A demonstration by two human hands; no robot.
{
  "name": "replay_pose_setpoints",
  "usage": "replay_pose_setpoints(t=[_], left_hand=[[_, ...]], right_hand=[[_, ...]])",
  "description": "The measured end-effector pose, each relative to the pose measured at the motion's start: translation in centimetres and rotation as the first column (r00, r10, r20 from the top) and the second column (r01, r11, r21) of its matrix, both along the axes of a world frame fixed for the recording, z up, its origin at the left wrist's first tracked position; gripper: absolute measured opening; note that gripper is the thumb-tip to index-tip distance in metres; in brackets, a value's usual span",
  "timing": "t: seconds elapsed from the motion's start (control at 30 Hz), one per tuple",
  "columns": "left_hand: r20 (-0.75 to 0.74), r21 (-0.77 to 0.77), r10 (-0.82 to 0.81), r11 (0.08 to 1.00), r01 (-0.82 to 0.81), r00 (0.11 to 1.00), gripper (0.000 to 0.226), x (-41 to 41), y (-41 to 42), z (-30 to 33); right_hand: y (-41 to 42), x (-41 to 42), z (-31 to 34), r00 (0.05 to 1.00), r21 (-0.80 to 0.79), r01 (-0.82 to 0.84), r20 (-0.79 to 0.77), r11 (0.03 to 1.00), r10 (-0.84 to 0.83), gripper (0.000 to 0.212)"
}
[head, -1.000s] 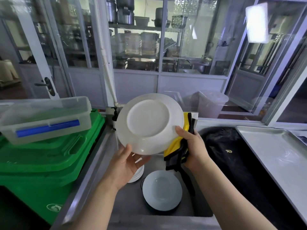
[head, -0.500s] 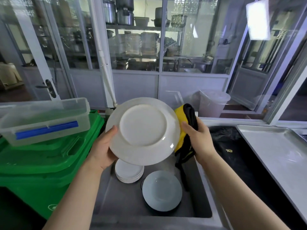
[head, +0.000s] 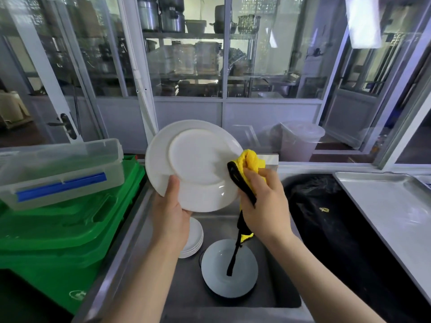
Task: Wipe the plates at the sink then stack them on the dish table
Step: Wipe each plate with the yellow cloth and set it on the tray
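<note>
A white plate [head: 193, 164] is held up over the steel sink [head: 275, 287], its underside facing me. My left hand [head: 171, 217] grips its lower rim, thumb on the underside. My right hand [head: 263, 201] holds a bunched yellow cloth with black trim [head: 250, 160] against the plate's right edge; a black strap of the cloth hangs down into the sink. In the sink lie a short stack of white plates [head: 194, 241] and a pale plate on a dark one [head: 229, 269].
Green bins [head: 63, 229] stand at the left with a clear lidded box [head: 58, 169] on top. A black bag-lined well [head: 326, 217] lies to the right of the sink. Beyond that is a steel tray surface [head: 391, 210]. Glass partitions rise behind.
My left hand shifted from the plate's left edge to its lower rim. My right hand brought the cloth from behind the plate's right edge round onto its underside.
</note>
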State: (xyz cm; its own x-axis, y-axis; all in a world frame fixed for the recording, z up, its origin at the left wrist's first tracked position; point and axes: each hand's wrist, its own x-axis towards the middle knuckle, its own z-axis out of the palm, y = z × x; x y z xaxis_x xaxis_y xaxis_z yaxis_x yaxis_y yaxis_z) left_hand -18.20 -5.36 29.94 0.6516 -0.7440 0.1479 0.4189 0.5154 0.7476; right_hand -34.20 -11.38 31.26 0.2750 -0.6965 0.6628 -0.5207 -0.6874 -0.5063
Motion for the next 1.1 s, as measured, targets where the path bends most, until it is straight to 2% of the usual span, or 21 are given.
replay_pose_setpoints(t=[0.13, 0.3, 0.47, 0.6, 0.7, 0.83, 0.93, 1.1], left_hand=[[-0.011, 0.047, 0.062, 0.997, -0.061, 0.998, 0.038, -1.3, -0.5, 0.3], [0.018, 0.107, 0.054, 0.993, -0.056, 0.998, 0.033, -1.6, -0.7, -0.2], [0.0, 0.163, 0.058, 0.985, -0.057, 0.998, 0.026, -1.8, -0.4, -1.6], [0.035, 0.2, 0.043, 0.978, -0.049, 0.998, 0.014, -2.1, 0.1, -2.9], [0.085, 0.23, 0.006, 0.973, -0.026, 0.996, 0.014, -2.2, 0.6, -4.0], [0.152, 0.327, -0.075, 0.945, 0.021, 0.986, 0.012, -2.3, 1.3, -5.9], [0.205, 0.384, -0.185, 0.919, 0.095, 0.961, 0.018, -2.8, 1.6, -7.4], [0.207, 0.502, -0.297, 0.85, 0.16, 0.932, 0.031, -4.0, 1.8, -9.6]], right_hand=[[2.2, 0.7, -0.3, 0.995, -0.103, -0.068, -0.083, 0.992, 0.059, 0.048], [4.3, 1.8, -0.2, 0.955, -0.193, -0.219, -0.243, 0.956, 0.17, 0.059], [2.7, -0.6, -1.9, 0.917, -0.195, -0.301, -0.328, 0.934, 0.227, 0.048], [1.1, -3.6, -4.3, 0.932, -0.141, -0.217, -0.324, 0.966, 0.163, 0.047], [-0.4, -5.9, -6.0, 0.943, -0.021, -0.096, -0.322, 0.995, 0.084, 0.058], [-2.0, -9.0, -9.0, 0.92, 0.108, 0.018, -0.39, 0.994, 0.026, 0.058], [-2.3, -11.8, -12.9, 0.881, 0.189, 0.109, -0.474, 0.976, -0.007, 0.061], [-1.8, -16.8, -19.4, 0.749, 0.299, 0.23, -0.662, 0.926, 0.028, 0.057]])
